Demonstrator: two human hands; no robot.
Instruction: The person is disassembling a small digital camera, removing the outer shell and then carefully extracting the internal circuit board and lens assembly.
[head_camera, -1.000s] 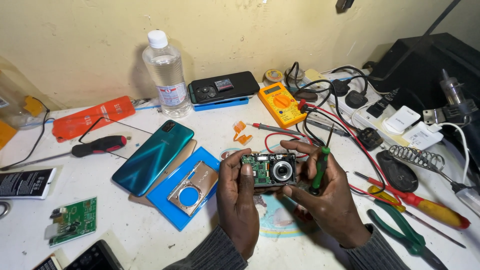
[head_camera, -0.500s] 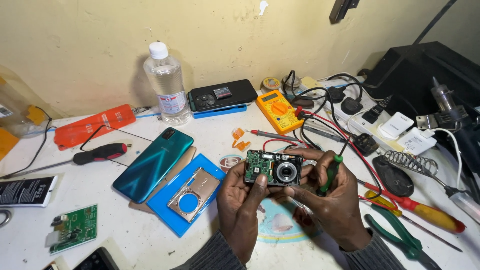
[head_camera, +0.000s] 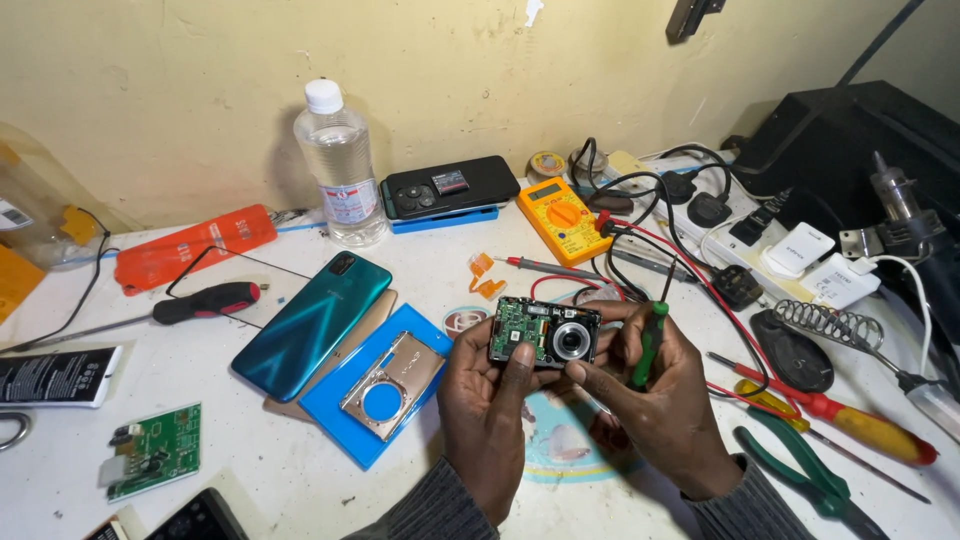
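Both hands are raised just above the white tabletop, with an opened compact camera gripped between them. Its left edge is pinched by the left hand, thumb on the exposed green circuit board. Its right side is steadied by the right hand, whose fingers are also closed around a green-handled screwdriver. A silver camera faceplate is seen on a blue sheet to the left.

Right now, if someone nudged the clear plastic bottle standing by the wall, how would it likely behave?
The clear plastic bottle stands upright, tall and narrow, so it probably tips easily. It looks nearly full, so likely heavy for its size. Once down, its round body would probably roll.
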